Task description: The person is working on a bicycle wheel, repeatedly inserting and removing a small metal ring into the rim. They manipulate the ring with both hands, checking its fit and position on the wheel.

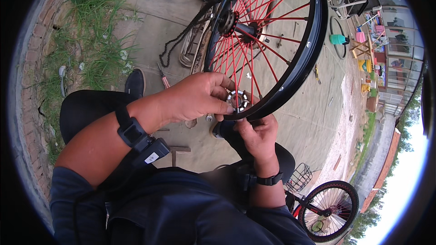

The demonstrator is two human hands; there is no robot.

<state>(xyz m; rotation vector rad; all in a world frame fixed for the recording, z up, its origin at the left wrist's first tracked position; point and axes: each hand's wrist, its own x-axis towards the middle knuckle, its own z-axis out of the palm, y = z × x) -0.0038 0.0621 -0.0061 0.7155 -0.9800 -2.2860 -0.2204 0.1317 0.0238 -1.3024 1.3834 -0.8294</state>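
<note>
A black wheel rim (pixel 312 25) with red spokes (pixel 278 19) stands tilted in front of me, a hub (pixel 247 31) at its middle. My left hand (pixel 206 97) pinches a round, notched silver spoke tool (pixel 237 101) at the spokes by the lower rim, its thumb on the tool's edge. Just below, my right hand (pixel 258 134) is closed on the rim's lower edge, thumb up against it, some fingers hidden behind. A dark chain (pixel 175 45) hangs from the frame left of the wheel. A screwdriver (pixel 164 77) and a wrench (pixel 209 117) lie on the ground.
Grass (pixel 91 22) and a brick edging (pixel 34 52) run along the left. Another bicycle (pixel 328 212) lies or stands at lower right. A green container (pixel 337 39), chairs (pixel 359 0) and yellow-handled pliers (pixel 317 75) are to the right, before a glazed building (pixel 399 45).
</note>
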